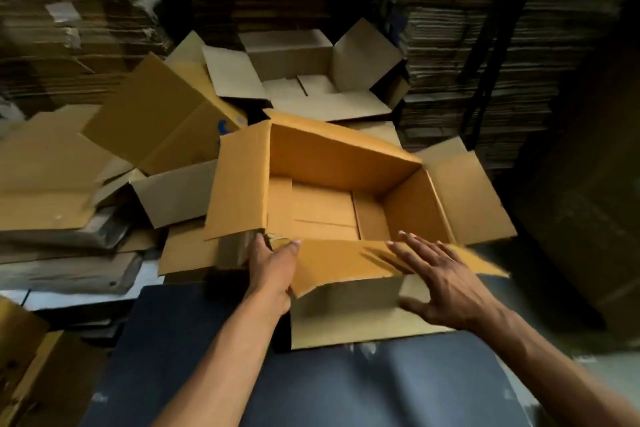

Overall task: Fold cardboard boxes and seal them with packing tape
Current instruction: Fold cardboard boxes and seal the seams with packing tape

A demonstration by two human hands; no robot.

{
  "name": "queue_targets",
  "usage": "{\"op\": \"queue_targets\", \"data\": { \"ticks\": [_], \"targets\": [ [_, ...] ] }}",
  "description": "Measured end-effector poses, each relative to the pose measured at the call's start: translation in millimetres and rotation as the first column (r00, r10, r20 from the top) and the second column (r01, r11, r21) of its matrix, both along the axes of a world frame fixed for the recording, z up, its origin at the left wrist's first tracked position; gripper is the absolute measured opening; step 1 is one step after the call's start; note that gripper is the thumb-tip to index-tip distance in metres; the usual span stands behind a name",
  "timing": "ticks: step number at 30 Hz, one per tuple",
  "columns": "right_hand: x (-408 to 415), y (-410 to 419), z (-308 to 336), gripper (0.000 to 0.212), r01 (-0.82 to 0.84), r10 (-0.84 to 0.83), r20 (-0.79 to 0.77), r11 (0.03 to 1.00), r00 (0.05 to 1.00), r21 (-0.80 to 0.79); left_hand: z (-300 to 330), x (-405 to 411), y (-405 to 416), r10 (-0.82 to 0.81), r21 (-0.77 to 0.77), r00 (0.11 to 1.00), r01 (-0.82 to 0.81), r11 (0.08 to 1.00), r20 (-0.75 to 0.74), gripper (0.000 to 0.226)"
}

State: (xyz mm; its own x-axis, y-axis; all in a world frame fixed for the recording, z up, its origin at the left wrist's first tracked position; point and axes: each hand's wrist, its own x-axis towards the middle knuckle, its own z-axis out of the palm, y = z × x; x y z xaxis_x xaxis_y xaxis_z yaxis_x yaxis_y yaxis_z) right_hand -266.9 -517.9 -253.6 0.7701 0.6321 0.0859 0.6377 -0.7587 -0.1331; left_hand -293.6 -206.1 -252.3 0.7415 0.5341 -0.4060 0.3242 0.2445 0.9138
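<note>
The open cardboard box (346,198) sits on the dark worktop (346,388) right in front of me, its top flaps spread. My left hand (272,270) grips its near-left corner, thumb over the near flap (349,262). My right hand (440,284) hovers flat, fingers spread, over that flap, perhaps touching it. I can read no writing on it.
</note>
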Motion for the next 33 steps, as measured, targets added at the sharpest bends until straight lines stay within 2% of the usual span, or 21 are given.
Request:
{"op": "queue_targets", "data": {
  "ticks": [2, 5, 9, 11, 14, 17, 20, 26, 29, 31, 33],
  "targets": [
    [-21, 15, -17, 0.074, 0.016, -0.020, 0.070, 0.998, 0.997, 0.059, 0, -22, 1, -0.028, -0.107, 1.000, 0.029, 0.994, 0.006, 0.073],
    [-29, 32, -14, 0.053, 0.082, -0.146, 0.260, 0.967, 0.954, 0.241, 10, -31, 12, -0.087, -0.196, 0.995, 0.094, 0.976, 0.045, 0.084],
    [-32, 54, 39, 0.035, 0.030, -0.111, 0.400, 0.979, 0.910, 0.204, 43, -31, 41, -0.151, -0.228, 0.978, 0.181, 0.957, 0.144, 0.096],
    [-39, 58, 65, 0.034, -0.014, -0.071, 0.461, 0.984, 0.885, 0.178, 59, -39, 54, -0.174, -0.180, 0.962, 0.213, 0.960, 0.211, 0.091],
    [-58, 61, 93, 0.043, -0.042, -0.054, 0.508, 0.983, 0.860, 0.177, 77, -75, 61, -0.162, -0.118, 0.924, 0.214, 0.970, 0.348, 0.061],
    [-86, 70, 96, 0.036, -0.113, 0.000, 0.542, 0.978, 0.840, 0.174, 69, -127, 62, -0.103, -0.162, 0.916, 0.178, 0.971, 0.389, 0.057],
    [-127, 76, 73, 0.037, -0.174, 0.064, 0.527, 0.971, 0.847, 0.163, 48, -178, 66, -0.058, -0.254, 0.952, 0.139, 0.957, 0.301, 0.052],
    [-190, 68, 17, 0.056, -0.242, 0.190, 0.306, 0.959, 0.933, 0.145, -3, -259, 60, -0.082, -0.304, 0.990, 0.114, 0.946, 0.118, 0.048],
    [-216, 55, 9, 0.053, -0.316, 0.289, 0.225, 0.944, 0.931, 0.098, -16, -306, 44, -0.066, -0.241, 0.998, 0.065, 0.968, 0.001, 0.048],
    [-236, 51, 9, 0.046, -0.395, 0.378, 0.175, 0.916, 0.909, 0.071, -22, -336, 38, -0.055, -0.131, 0.993, 0.041, 0.991, -0.106, 0.058],
    [-255, 50, 9, 0.043, -0.469, 0.460, 0.123, 0.882, 0.879, 0.054, -32, -363, 36, 0.014, -0.109, 0.988, -0.031, 0.994, -0.153, 0.072]
  ]
}}
